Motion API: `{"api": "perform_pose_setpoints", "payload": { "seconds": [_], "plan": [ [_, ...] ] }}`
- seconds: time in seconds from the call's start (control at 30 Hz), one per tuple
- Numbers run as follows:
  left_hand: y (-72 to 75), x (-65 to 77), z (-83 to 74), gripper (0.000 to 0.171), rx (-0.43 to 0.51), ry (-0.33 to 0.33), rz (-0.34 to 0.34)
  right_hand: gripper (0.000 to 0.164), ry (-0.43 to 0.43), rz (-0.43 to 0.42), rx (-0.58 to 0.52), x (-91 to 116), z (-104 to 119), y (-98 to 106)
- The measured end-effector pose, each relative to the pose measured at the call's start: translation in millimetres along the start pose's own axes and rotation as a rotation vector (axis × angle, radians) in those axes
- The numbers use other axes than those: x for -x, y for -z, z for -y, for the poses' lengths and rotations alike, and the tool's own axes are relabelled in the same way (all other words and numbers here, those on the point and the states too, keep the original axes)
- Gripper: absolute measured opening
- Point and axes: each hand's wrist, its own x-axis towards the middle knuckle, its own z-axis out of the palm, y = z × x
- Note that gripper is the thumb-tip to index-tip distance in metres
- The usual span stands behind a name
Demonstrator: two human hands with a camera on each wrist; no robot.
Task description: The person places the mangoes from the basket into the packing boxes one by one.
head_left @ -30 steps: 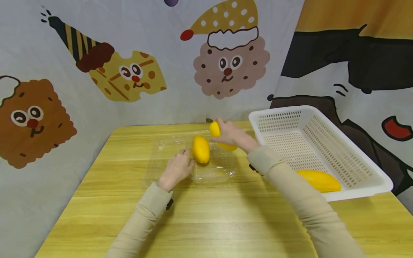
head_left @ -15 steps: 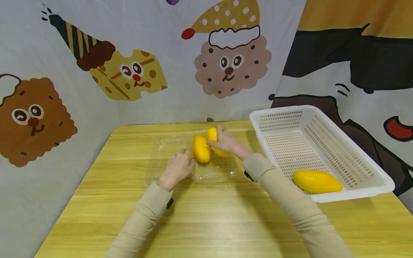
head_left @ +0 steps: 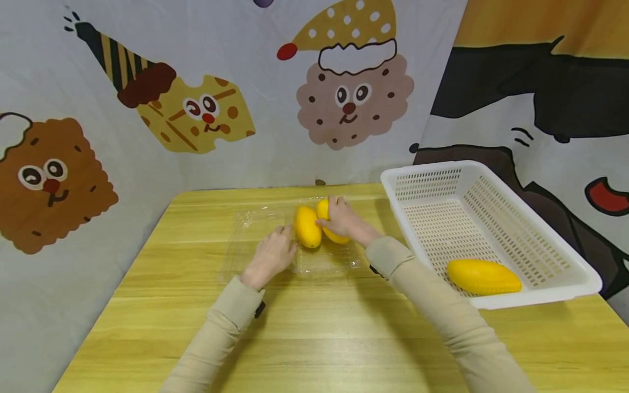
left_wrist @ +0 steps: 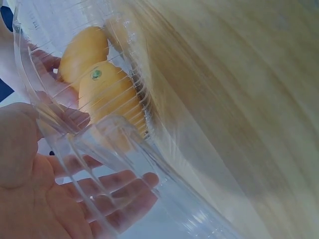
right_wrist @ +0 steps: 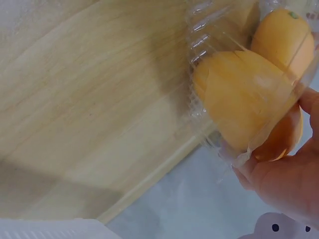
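My right hand (head_left: 345, 221) grips a yellow mango (head_left: 322, 209) in the right half of a clear plastic clamshell container (head_left: 326, 266). The right wrist view shows fingers at one end of that held mango (right_wrist: 239, 97), seen partly through the clear wall. Close on its left lies a second mango (head_left: 307, 227), also in the container. My left hand (head_left: 270, 254) is at the fold between the container's two halves. In the left wrist view, its fingers (left_wrist: 112, 204) reach out fairly straight, seen through the clear plastic they touch; both mangoes lie beyond.
On the right stands a white perforated plastic basket (head_left: 535, 299), with one mango (head_left: 484, 277) lying near its front. The container's lid half (head_left: 248, 234) lies spread to the left. A cartoon-printed cloth (head_left: 275, 158) hangs behind the wooden table (head_left: 314, 338).
My right hand has lowered the mango and shifted it slightly left, into the container beside the other one. My left hand stays at the fold.
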Motion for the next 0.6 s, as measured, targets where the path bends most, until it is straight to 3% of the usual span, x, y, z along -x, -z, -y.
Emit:
{"api": "perform_pose_setpoints", "payload": {
  "seconds": [0.23, 0.6],
  "plan": [
    [-0.9, -0.5, 0.0, 0.053, 0.007, 0.000, 0.001, 0.078, 0.001, -0.010, 0.061, -1, -1, 1],
    [-3.4, -1.4, 0.6, 0.054, 0.018, -0.003, -0.005, 0.063, 0.039, -0.014, 0.068, 0, -1, 15]
  ]
}}
